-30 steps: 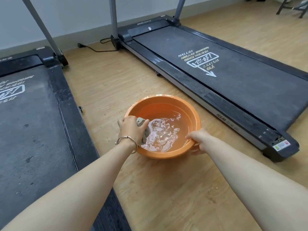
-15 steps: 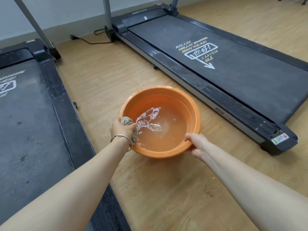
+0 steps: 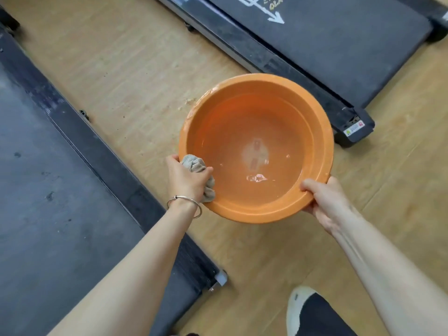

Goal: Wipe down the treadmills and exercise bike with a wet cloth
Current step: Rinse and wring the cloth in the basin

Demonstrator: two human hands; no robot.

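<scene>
Looking straight down. Orange plastic basin [image 3: 254, 80] is over the wood floor [image 3: 121, 69], between the two treadmills, with both hands on it.

Left hand [image 3: 186, 178]: fingers curled tight round a bunched grey-beige cloth [image 3: 194, 163], pinning it against the basin's near-left rim. A fold of the cloth hangs down over the rim below the hand. Thin metal bangle [image 3: 184, 202] on that wrist.

Right hand [image 3: 324, 202]: gripping the near-right rim, thumb hooked over the lip to the inside, other fingers under the outside.

Shallow clear water [image 3: 242, 170] in the basin, surface fairly calm, one glint near the front. The basin looks lifted off the floor, but I can't confirm that from this angle.

Left treadmill [image 3: 48, 190]: dusty dark belt, black side rail passing under the left forearm. Right treadmill [image 3: 339, 44]: white arrow print [image 3: 274, 15] on the belt, and its rear corner with a warning sticker [image 3: 354, 128] is just beside the basin's far-right rim.

Small wet specks on the floor by the far-left rim. White shoe toe [image 3: 297, 304] at the bottom edge.
</scene>
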